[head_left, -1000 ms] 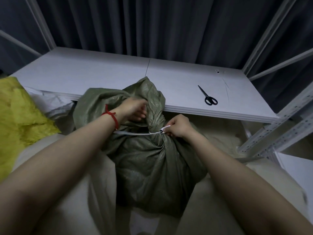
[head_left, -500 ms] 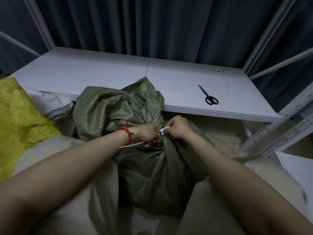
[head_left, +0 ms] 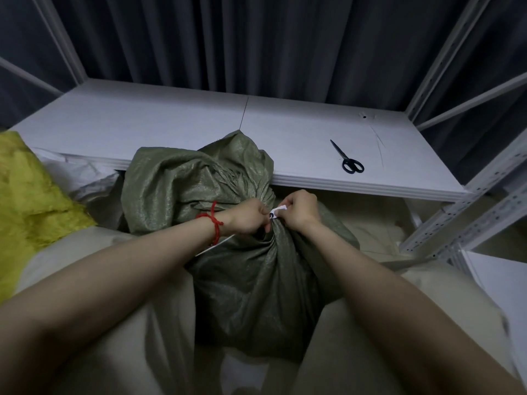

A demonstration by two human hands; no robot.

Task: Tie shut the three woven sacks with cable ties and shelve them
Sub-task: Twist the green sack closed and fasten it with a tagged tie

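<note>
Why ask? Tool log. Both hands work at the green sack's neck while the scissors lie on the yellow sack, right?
No: head view shows the scissors on the white shelf board, not the yellow sack. Left hand and right hand are at the green sack's neck.

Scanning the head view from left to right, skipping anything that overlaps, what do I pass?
yellow sack → left hand → cable tie → right hand → scissors → rack post
</note>
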